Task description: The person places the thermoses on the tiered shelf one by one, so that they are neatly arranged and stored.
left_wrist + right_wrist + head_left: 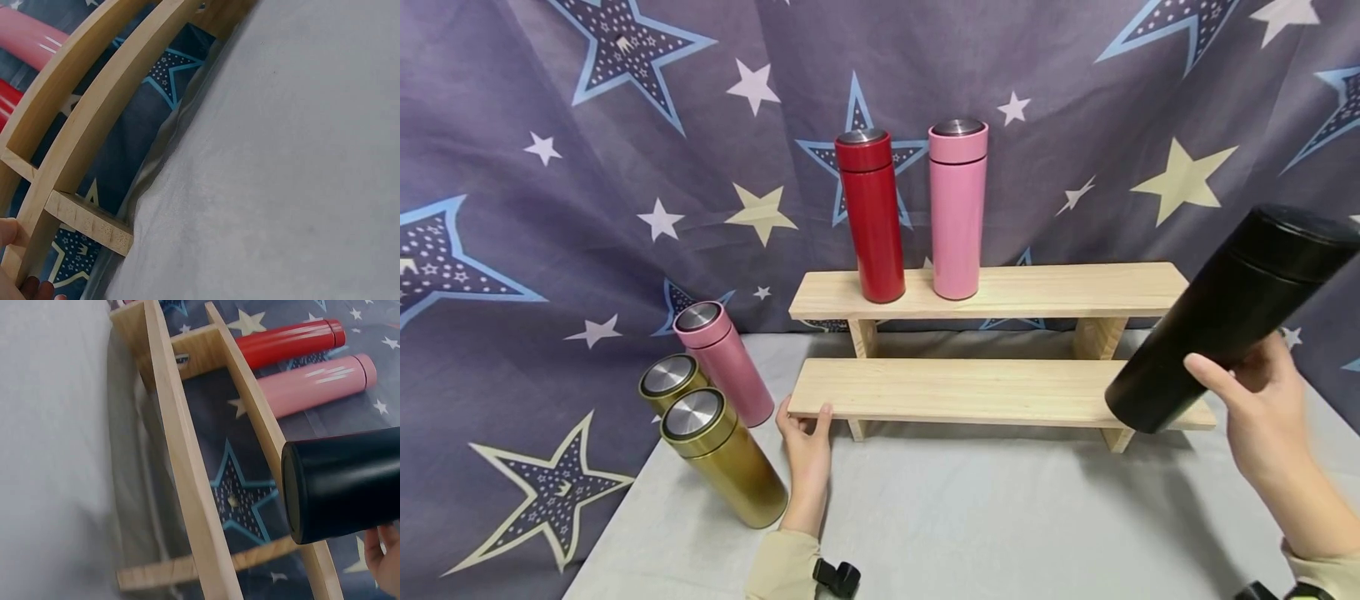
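On the right, my right hand [1270,417] grips a black thermos bottle [1217,321], tilted with its lid up to the right. The bottle's base overlaps the right end of the lower board in the head view. My left hand [807,462] holds the left end of the two-tier wooden shelf [955,390] at its lower board, thumb at the front edge and fingers underneath. A red thermos [874,221] and a pink thermos [958,217] stand upright on the upper board. The right wrist view shows the black bottle's base [292,494] close by the shelf boards.
Left of the shelf, a darker pink thermos [730,367] and two gold thermoses, the front one [730,467] nearest my left hand, stand on the grey-white tabletop [985,517]. A dark curtain [647,208] with stars hangs right behind the shelf.
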The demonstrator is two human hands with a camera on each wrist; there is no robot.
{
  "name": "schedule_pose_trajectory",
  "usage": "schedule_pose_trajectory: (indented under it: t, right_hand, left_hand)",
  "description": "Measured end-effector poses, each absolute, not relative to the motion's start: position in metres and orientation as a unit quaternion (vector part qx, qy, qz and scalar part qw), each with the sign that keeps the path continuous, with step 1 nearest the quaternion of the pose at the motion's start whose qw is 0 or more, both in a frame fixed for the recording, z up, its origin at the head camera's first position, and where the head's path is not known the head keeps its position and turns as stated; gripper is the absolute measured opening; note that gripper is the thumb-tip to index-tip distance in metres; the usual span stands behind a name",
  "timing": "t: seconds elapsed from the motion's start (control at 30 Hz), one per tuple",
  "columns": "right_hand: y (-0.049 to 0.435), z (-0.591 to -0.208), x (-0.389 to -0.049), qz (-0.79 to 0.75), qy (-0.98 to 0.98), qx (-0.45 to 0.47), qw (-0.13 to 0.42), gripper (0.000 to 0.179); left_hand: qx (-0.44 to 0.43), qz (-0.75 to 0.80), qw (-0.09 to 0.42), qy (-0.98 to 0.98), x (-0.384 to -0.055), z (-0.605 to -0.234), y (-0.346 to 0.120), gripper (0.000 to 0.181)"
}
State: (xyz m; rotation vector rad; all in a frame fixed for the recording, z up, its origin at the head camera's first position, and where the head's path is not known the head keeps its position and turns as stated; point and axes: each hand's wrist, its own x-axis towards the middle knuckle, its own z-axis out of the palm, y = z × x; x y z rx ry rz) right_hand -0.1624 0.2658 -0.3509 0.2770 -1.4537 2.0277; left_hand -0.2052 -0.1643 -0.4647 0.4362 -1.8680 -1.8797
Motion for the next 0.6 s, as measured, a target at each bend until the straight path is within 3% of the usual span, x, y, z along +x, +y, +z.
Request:
schedule_pose_trajectory:
  t: [0.6]
  right_hand:
    - [0.217, -0.316, -0.211, 0.775, -0.556, 0.141, 0.268, 0.052]
  left_hand:
    - [0.155, -0.688, 0.230, -0.671, -0.204, -0.462, -0.164, 0.068]
